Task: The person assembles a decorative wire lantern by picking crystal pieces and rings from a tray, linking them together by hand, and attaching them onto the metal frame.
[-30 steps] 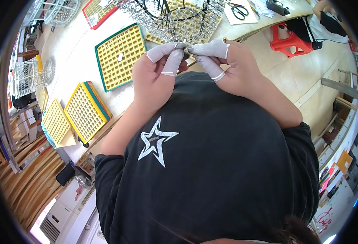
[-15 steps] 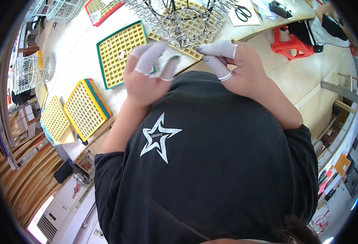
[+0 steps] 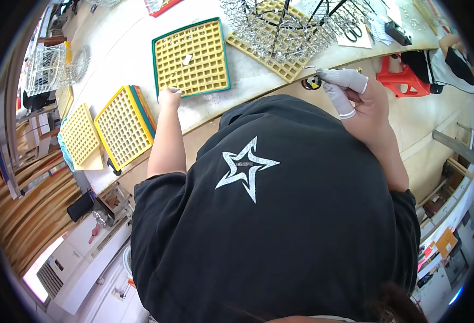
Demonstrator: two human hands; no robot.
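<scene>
My right hand (image 3: 355, 94), in white finger covers, is closed in a pinch on a small silvery piece (image 3: 310, 67) at its fingertips. It hovers by the table's front edge, just below a round frame hung with many clear and silvery pieces (image 3: 285, 40). On the left, my left hand (image 3: 169, 99) is at the lower left corner of a green-rimmed tray (image 3: 229, 64) of small square cells. Its fingers look curled in, partly hidden, and I cannot make out what they hold. A small white piece (image 3: 187, 60) lies on that tray.
Beneath the round frame lies another yellow cell tray (image 3: 248, 49). Yellow grid trays (image 3: 125, 129) stand at the table's left edge. Scissors (image 3: 352, 33) lie on paper at the right. A red stool (image 3: 401, 78) and a person's arm (image 3: 450, 44) are beyond.
My left hand has moved left, away from my right hand, to the green-rimmed tray's corner. My right hand appears farther right, and the table view has shifted rightward.
</scene>
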